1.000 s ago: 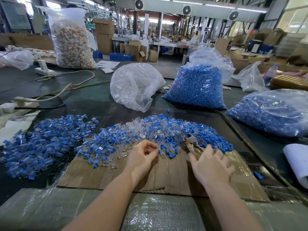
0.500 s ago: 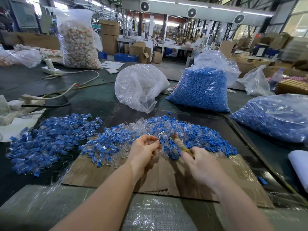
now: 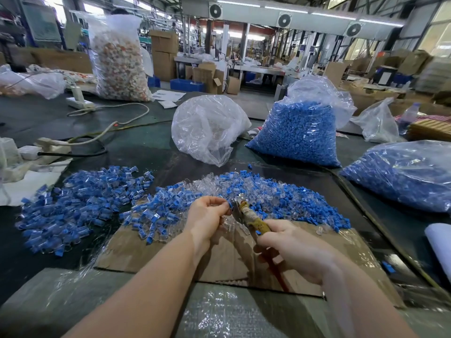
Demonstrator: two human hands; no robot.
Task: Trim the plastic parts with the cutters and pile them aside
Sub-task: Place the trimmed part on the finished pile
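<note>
From the head camera, both hands work over a flat sheet of brown cardboard [image 3: 151,250] lying on the dark tabletop [image 3: 146,147]; its bare near part leaves room under the wrists, while its far edge is buried in parts. The left hand [image 3: 207,215] pinches a small blue-and-clear plastic part [image 3: 229,205] at its fingertips. The right hand [image 3: 290,250] grips the cutters [image 3: 246,213] round their worn yellowish handles, the metal head touching the pinched part.

Just beyond the hands lies the loose heap of parts [image 3: 268,191], blue caps mixed with clear tubes. To its left, a little apart on the tabletop, sits a second pile [image 3: 80,203] of similar pieces. Farther off stand a crumpled clear bag [image 3: 207,128], a full bag of blue pellets-like parts [image 3: 297,135] and, at right, another blue-filled bag [image 3: 402,176]. A white cable [image 3: 107,111] curls across the far left. Glossy plastic film [image 3: 219,311] covers the near edge.
</note>
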